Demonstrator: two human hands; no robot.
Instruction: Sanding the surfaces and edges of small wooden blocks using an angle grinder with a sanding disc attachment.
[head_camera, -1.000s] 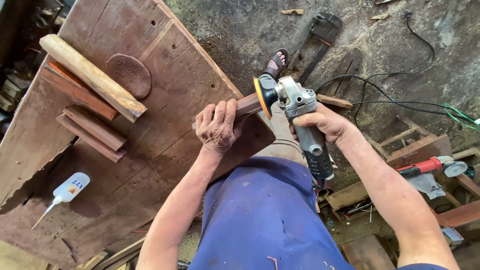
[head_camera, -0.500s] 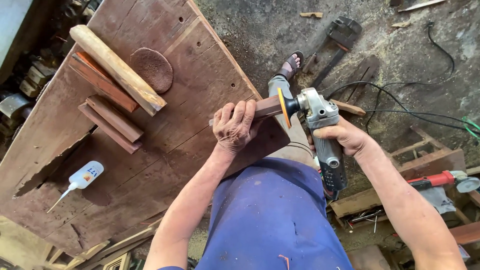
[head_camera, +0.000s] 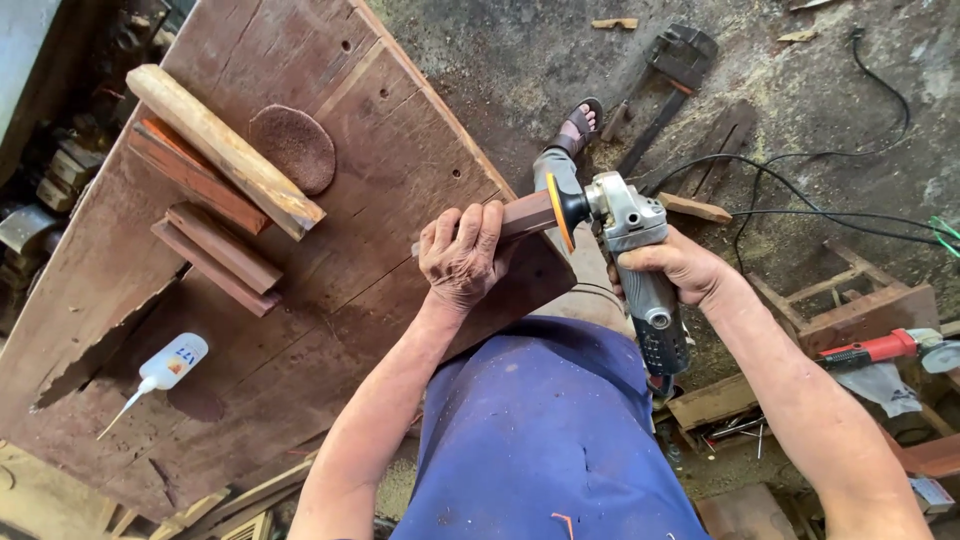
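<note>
L hand (head_camera: 462, 252) has a tight grip on a short reddish-brown wood block (head_camera: 527, 214), held at the edge of the worn brown wood table (head_camera: 330, 300). R hand (head_camera: 680, 268) has a tight grip on a grey angle grinder w/ orange disc (head_camera: 628, 232); disc touches the block's end. Further out on the table: white glue bottle (head_camera: 165, 368), pale wood stick (head_camera: 222, 148).

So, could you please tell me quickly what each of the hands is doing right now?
Left hand: closed around the wooden block.
Right hand: closed around the angle grinder.

grinders: 2, grey one (head_camera: 640, 270) in hand, red one (head_camera: 880, 348) on floor
glue bottles: 1 (head_camera: 165, 370)
sanding discs on bench: 1 (head_camera: 292, 147)
hands: 2, left hand (head_camera: 462, 255), right hand (head_camera: 685, 270)
</note>
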